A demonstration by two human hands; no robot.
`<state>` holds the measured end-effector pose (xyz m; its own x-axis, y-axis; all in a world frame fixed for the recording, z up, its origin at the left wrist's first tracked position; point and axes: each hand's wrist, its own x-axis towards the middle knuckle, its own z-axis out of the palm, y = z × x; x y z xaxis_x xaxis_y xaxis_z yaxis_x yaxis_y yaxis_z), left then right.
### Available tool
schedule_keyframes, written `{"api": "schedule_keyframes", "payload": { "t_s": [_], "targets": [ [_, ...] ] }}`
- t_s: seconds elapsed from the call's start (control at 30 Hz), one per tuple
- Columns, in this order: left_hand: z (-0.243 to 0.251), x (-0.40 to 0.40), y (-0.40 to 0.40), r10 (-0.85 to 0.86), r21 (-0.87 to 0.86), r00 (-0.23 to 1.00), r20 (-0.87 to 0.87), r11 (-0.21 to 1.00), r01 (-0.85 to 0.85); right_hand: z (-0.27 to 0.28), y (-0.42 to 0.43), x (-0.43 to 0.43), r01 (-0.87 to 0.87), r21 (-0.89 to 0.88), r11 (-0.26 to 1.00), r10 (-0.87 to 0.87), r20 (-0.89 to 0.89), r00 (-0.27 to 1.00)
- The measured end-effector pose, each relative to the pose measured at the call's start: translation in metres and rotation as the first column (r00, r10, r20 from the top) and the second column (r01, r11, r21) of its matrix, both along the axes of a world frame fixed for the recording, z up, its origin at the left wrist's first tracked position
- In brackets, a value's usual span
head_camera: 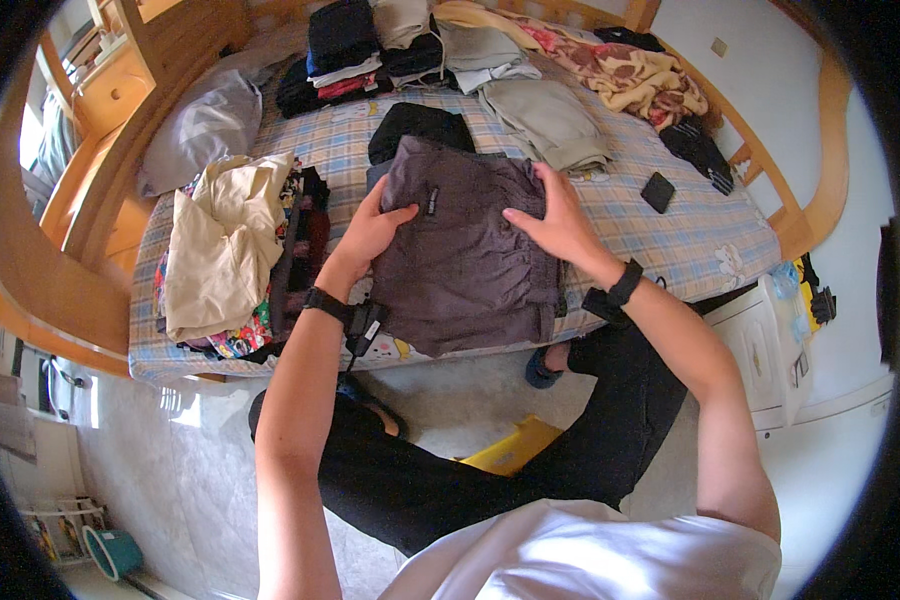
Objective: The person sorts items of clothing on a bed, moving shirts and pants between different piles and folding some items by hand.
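A folded dark grey-purple garment point(465, 277) with a gathered side and a small label lies before me near the bed's front edge. My left hand point(375, 229) grips its upper left side, thumb on top and fingers behind. On the upper right side, my right hand point(559, 221) holds it the same way. Just behind it, a black folded garment point(420, 129) partly shows. To the left lies a beige garment point(225, 247), loosely folded over a pile of patterned clothes point(246, 330).
Stacked folded clothes point(343, 37) stand at the back of the checked bed sheet point(690, 232). Grey trousers point(547, 124), a black flat object point(658, 193) and a crumpled floral blanket point(615, 75) lie to the right. A grey pillow point(210, 127) rests at left. A white cabinet point(754, 352) adjoins the bed.
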<state>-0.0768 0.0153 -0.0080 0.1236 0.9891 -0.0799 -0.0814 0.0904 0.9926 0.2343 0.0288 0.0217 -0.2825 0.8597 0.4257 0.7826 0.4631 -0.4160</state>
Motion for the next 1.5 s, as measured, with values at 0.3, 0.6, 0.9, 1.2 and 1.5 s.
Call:
{"api": "schedule_keyframes", "payload": {
  "t_s": [0.3, 0.6, 0.9, 1.2, 1.5],
  "targets": [
    [0.039, 0.013, -0.017, -0.013, 0.096, 0.993, 0.117, 0.995, 0.001, 0.013, 0.035, 0.009, 0.047, -0.04, 0.998, -0.048, -0.023, 0.999],
    [0.03, -0.007, -0.005, 0.439, 0.42, 0.498, -0.748, 0.894, -0.157, 0.041, 0.053, -0.033, -0.101, 0.113, 0.988, 0.073, 0.231, 0.97],
    [-0.03, 0.035, -0.007, 0.386, 0.407, 0.143, -0.911, 0.896, 0.177, 0.007, 0.117, -0.042, -0.312, -0.595, 0.741, 0.646, 0.503, 0.574],
    [0.006, 0.053, -0.057, 0.416, 0.473, 0.245, -0.876, 0.841, 0.264, 0.046, 0.221, -0.223, -0.227, -0.242, 0.943, 0.325, 0.535, 0.78],
    [-0.001, 0.049, -0.061, 0.473, 0.579, 0.358, -0.805, 0.756, 0.304, -0.058, 0.264, -0.216, -0.01, -0.43, 0.903, 0.352, 0.725, 0.592]
  ]
}}
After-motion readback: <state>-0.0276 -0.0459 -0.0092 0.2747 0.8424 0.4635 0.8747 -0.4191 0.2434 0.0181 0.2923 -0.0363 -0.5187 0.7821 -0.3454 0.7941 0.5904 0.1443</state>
